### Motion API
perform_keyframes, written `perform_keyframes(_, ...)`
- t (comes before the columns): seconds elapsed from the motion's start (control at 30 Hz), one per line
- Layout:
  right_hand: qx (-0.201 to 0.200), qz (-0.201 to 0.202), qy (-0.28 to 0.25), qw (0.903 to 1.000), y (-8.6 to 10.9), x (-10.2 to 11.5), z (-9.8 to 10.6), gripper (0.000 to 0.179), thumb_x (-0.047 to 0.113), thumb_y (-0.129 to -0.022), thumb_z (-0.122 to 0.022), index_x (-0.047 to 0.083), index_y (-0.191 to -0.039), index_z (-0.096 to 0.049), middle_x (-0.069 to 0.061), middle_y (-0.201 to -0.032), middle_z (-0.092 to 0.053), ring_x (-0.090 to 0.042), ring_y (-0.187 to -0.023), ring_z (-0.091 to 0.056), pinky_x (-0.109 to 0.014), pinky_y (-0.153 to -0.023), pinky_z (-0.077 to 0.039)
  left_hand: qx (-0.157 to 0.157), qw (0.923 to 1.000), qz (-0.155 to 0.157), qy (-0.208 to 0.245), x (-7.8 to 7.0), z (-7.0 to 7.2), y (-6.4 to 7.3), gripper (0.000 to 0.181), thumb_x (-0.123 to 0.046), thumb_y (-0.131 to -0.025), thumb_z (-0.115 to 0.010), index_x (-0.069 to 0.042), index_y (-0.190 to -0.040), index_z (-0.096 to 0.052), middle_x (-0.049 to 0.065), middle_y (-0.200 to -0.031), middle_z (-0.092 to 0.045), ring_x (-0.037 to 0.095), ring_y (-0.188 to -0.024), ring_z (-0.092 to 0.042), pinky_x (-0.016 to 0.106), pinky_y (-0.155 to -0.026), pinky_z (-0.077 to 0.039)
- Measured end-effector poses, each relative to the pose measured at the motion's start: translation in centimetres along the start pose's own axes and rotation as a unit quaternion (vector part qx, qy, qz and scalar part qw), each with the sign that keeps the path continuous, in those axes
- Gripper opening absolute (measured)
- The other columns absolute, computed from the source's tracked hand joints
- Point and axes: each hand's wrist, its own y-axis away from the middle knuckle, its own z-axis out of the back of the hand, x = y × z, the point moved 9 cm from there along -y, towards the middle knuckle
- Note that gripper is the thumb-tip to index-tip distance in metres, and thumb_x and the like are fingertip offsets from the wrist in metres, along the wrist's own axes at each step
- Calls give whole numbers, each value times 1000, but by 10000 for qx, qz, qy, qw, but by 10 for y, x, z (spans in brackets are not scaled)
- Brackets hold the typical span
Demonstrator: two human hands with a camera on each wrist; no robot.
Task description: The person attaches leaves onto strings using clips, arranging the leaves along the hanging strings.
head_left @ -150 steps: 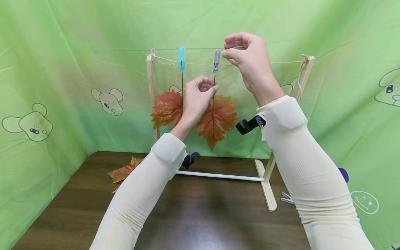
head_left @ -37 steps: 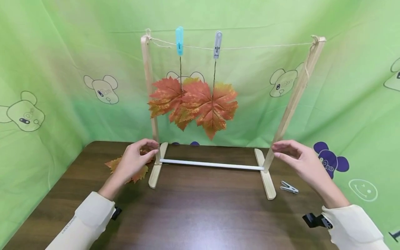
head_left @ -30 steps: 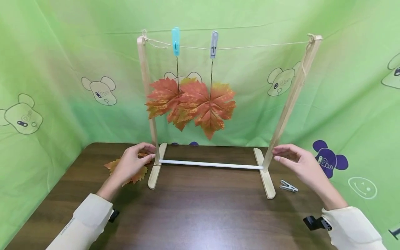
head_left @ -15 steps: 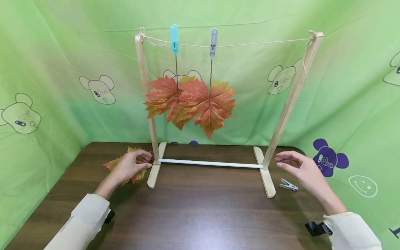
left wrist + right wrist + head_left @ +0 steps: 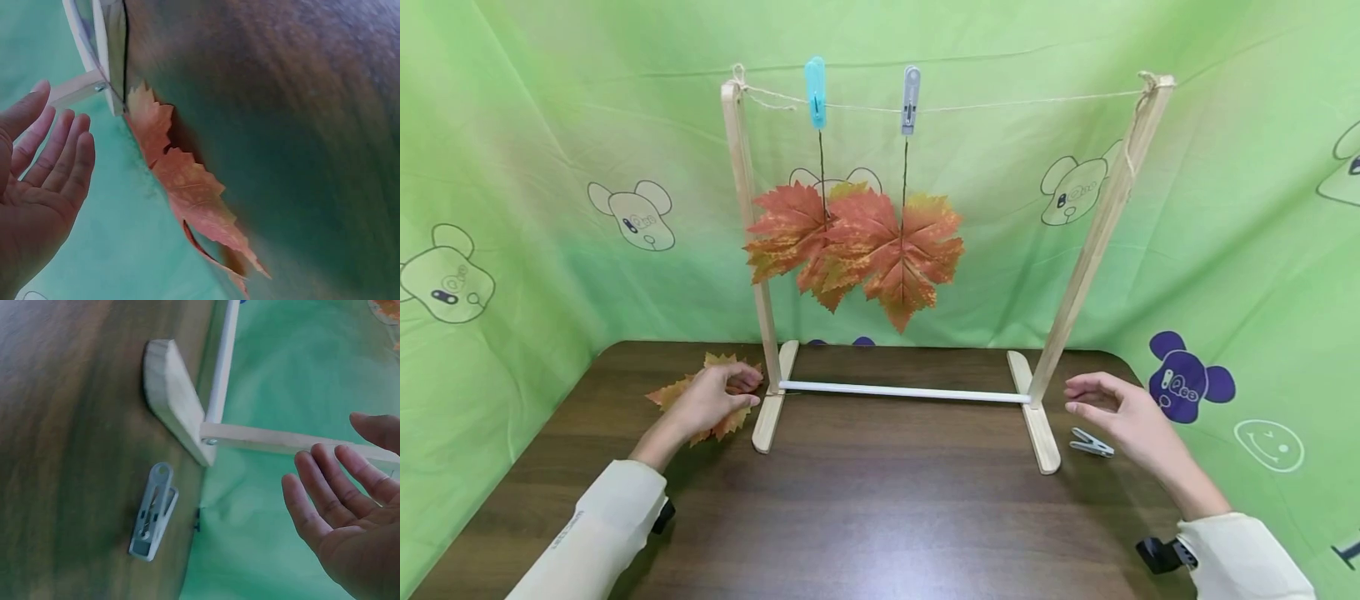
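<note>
My left hand hovers over a red-orange artificial maple leaf on the table at the left; the left wrist view shows its fingers relaxed, holding nothing, apart from the leaf. My right hand is held above and beside a grey clothespin on the right, its fingers loosely bent with nothing between them. From the string hang two more maple leaves: one by a blue clothespin, the other by a grey clothespin. The front leaf partly covers the other.
The string runs between two wooden posts of a rack, joined low down by a white rod. Flat wooden feet stand on the brown table. A green cloth with cartoon prints hangs behind and at the sides.
Both hands have come down from the grey clothespin and leaf on the string. They were beside the rack's posts, then moved slightly outward, toward the table leaf and the loose clothespin.
</note>
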Motion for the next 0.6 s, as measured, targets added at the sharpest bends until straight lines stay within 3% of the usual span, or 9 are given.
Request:
perform_keyframes(0.1, 130, -138, 141, 9997, 1, -8, -4, 31, 7, -94, -76, -4, -122, -68, 10, -104, -77, 11, -87, -67, -9, -76, -52, 15, 9999, 53, -119, 3, -2, 0, 27, -1, -97, -72, 8, -122, -69, 22, -115, -72, 33, -106, -69, 48, -94, -57)
perform_keyframes(0.23, 217, -243, 304, 9990, 2, -18, -7, 32, 7, -93, -77, -4, -122, -68, -20, -110, -76, 10, -87, -66, -11, -76, -52, 35, 9998, 127, -178, 6, -3, 0, 27, -1, -97, -71, 7, -123, -69, 22, -117, -72, 34, -108, -68, 50, -95, -57)
perform_keyframes(0.6, 138, -142, 433, 9989, 4, -37, -11, 30, 1, -89, -78, -8, -116, -68, -26, -108, -74, 14, -83, -63, -9, -73, -51, 194, 9991, 320, -183, 13, -6, -3, 26, -2, -99, -70, 4, -124, -69, 20, -118, -72, 33, -111, -68, 48, -95, -57)
